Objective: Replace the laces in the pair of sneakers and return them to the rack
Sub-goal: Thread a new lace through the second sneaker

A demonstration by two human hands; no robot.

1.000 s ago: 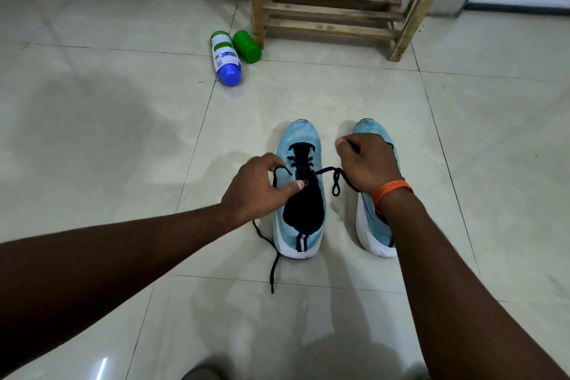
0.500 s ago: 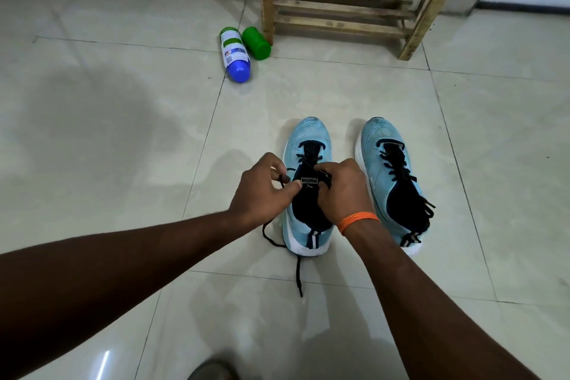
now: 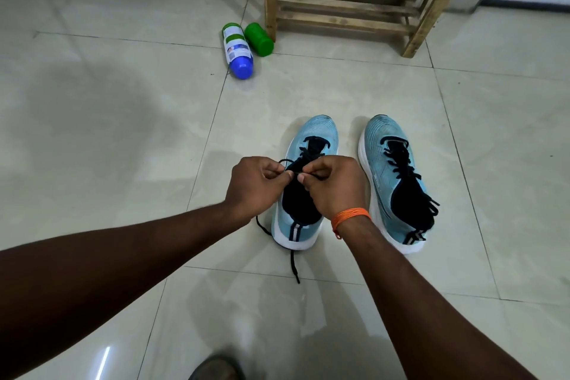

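Pinching the black lace between thumb and curled fingers, the left hand and the right hand meet almost thumb to thumb, each closed tight on a strand. A small loop of lace stands up at twelve o'clock from the left hand's knuckles. An orange thread band circles the right wrist.

Both hands hover over the throat of the left sneaker, a light blue shoe with a dark lining and white sole, which stands flat on the pale tiled floor with its toe toward twelve o'clock. One loose lace end trails out past the heel toward six o'clock and lies on the tile; another stretch curves round the heel at nine o'clock of it.

At three o'clock of that shoe, just beside it and not touching, stands the right sneaker, fully laced, its lace ends hanging by the heel.

Farther out, toward eleven o'clock from the hands, a white bottle with a blue cap lies on its side, touching a green bottle that lies next to the leg of the wooden rack. The rack stands against the wall at twelve to one o'clock, well apart from the shoes.
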